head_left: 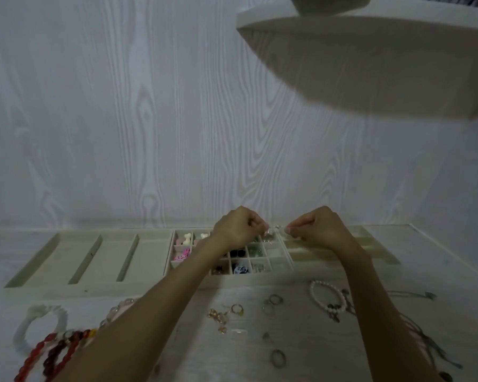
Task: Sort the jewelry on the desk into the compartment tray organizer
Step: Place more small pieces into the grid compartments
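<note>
Both the left hand (236,228) and right hand (319,228) pinch a small clear trinket (272,231) between them, stretched sideways just above the tray (53,257)

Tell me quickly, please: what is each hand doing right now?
Left hand: fingers pinch one end of a small clear jewelry piece.
Right hand: fingers pinch its other end, above the compartment tray organizer.

Both forearms bare, no sleeves; left hand (239,228) and right hand (319,228) ringless.
</note>
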The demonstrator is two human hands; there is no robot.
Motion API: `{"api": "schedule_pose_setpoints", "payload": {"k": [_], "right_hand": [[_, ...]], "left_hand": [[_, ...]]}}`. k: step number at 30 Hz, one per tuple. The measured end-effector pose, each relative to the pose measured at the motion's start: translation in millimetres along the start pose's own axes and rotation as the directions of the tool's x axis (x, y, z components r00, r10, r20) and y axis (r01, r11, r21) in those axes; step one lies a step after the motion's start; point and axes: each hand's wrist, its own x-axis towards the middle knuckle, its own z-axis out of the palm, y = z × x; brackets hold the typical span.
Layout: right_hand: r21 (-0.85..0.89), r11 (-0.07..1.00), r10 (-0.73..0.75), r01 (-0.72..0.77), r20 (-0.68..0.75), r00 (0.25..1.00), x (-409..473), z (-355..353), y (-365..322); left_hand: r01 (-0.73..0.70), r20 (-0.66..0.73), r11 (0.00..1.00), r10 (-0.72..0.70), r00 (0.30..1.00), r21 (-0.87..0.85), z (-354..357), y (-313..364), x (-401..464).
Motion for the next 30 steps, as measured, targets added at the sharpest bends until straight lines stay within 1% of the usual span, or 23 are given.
{"api": "schedule_pose_setpoints", "payload": {"k": [4,7,9,15,19,22,24,26,30], "right_hand": [[-0.028,1.000,0.000,0.001,0.041,0.999,4.4,17.6,4.6],[-0.074,0.997,0.004,0.000,0.067,0.998,6.5,26.3,9.9],[-0.100,0.995,-0.008,0.017,0.083,0.997,7.4,29.2,13.8],[-0.131,0.991,-0.003,0.013,0.075,0.997,8.0,31.8,15.2],[-0.143,0.989,-0.008,0.025,0.116,0.993,7.2,31.0,15.2],[-0.160,0.987,-0.006,0.035,0.179,0.984,7.1,26.1,15.2],[-0.143,0.990,0.011,0.020,0.211,0.977,6.4,18.3,12.1],[-0.144,0.989,-0.003,0.036,0.222,0.975,2.3,7.4,6.6],[-0.193,0.977,-0.054,0.092,0.194,0.979,-14.5,-6.5,-9.7]], "left_hand": [[0.009,0.036,0.990,-0.014,0.999,0.139,9.7,-6.0,6.8],[-0.011,0.089,0.977,-0.008,0.996,0.213,16.5,-11.3,8.6],[-0.024,0.100,0.966,-0.002,0.995,0.258,19.4,-13.8,9.0],[-0.046,0.012,0.946,0.045,0.999,0.321,25.2,-13.9,11.4],[-0.042,-0.008,0.941,0.047,0.999,0.336,23.8,-12.5,11.3],[-0.023,-0.013,0.946,0.029,1.000,0.324,16.8,-12.2,9.2],[-0.020,0.019,0.954,0.015,1.000,0.300,7.5,-11.0,4.8],[-0.030,0.066,0.959,0.012,0.998,0.283,-3.6,-8.9,-2.4],[-0.056,0.131,0.969,0.025,0.991,0.241,-26.9,-6.6,-27.7]]}}
